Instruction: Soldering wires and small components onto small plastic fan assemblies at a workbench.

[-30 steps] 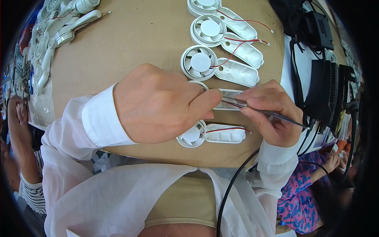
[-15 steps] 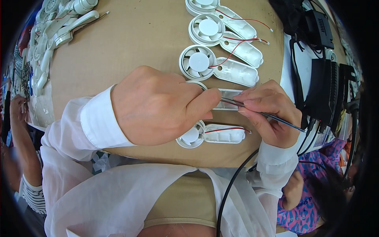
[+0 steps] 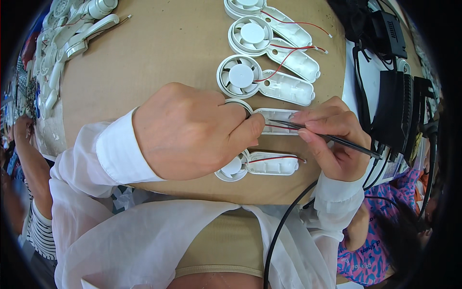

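My left hand (image 3: pixel 192 130) is closed over the round head of a white handheld fan half-shell (image 3: pixel 263 113), hiding most of that head. In my right hand (image 3: pixel 337 137) is a pair of dark tweezers (image 3: pixel 344 141), held between thumb and fingers. Their tips lie over the open handle of that same shell, close to its red wire (image 3: pixel 281 127). Nearest me, partly under my left hand, another fan half-shell (image 3: pixel 274 164) lies with a red wire along its handle. Just beyond my hands sits a similar fan half-shell (image 3: pixel 288 88) showing its blades.
More fan half-shells (image 3: pixel 252 33) with loose red wires line the far side of the brown table (image 3: pixel 134 53). A pile of white fan parts (image 3: pixel 62 48) is at the far left. Black devices with cables (image 3: pixel 392 111) stand on the right. Other people's arms (image 3: pixel 33 164) show at both sides.
My left fingers have drawn back slightly to the left, uncovering more of the handle and its red wire. The tweezers have shifted a little, with their rear end lower and further right.
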### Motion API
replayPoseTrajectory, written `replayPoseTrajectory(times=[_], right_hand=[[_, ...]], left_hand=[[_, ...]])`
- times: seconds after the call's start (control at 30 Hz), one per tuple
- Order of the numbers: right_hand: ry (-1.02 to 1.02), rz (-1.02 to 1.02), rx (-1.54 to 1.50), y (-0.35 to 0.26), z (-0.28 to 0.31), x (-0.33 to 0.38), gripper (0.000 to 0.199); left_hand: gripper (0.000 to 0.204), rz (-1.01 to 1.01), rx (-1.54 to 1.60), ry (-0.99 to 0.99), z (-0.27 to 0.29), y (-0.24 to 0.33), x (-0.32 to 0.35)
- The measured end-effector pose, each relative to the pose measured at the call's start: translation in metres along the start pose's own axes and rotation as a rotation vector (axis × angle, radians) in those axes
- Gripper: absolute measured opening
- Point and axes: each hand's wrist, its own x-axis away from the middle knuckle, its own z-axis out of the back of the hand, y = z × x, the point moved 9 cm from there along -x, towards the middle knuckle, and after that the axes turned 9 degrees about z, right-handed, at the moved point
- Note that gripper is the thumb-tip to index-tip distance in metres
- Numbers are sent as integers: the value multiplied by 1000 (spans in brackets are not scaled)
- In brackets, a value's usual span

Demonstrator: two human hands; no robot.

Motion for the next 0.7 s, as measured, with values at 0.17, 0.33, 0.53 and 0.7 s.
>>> replayPoseTrajectory(times=[0.17, 0.33, 0.53, 0.7], right_hand=[[-9, 5, 25, 1, 0, -1, 18], [-19, 20, 37, 1, -2, -2, 18], [-19, 15, 46, 2, -5, -2, 19], [-121, 26, 62, 0, -9, -1, 23]], left_hand=[[24, -25, -48, -2, -2, 1, 1], [24, -49, -88, 10, -3, 1, 3], [23, -51, -94, 9, -3, 0, 5], [22, -55, -95, 24, -3, -1, 7]])
